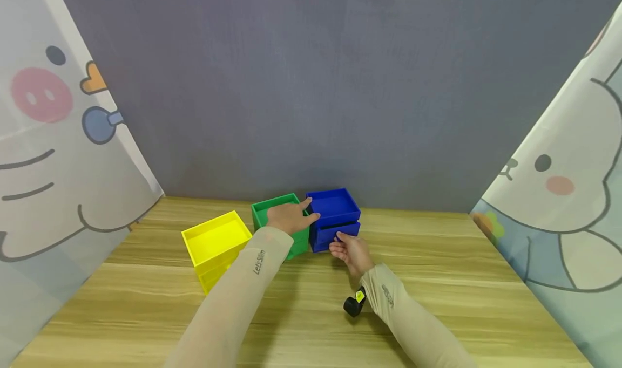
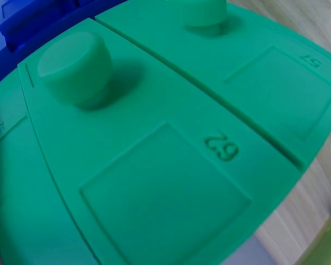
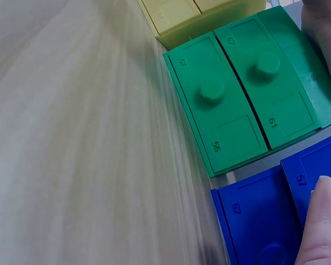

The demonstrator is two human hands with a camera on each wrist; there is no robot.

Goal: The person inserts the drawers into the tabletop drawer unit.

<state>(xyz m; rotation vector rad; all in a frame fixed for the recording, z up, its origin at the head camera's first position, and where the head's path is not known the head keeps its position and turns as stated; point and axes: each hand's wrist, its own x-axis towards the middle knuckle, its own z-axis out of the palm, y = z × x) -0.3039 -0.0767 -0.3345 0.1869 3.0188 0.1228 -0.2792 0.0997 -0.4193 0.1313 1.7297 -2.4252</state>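
Observation:
My left hand reaches across the green drawer box, its index finger and thumb stretched out to the left side of the blue drawer box. At the front of the blue box, my right hand pinches the upper blue drawer, which stands out a little with a dark gap above it. The fingers hide that drawer's knob. In the right wrist view a fingertip lies over this drawer, beside the lower blue drawer. Round green knobs show close up in the left wrist view.
A yellow drawer box stands to the left of the green one, with an open tray top. All sit on a wood-grain table before a grey back wall. Cartoon-printed panels flank both sides.

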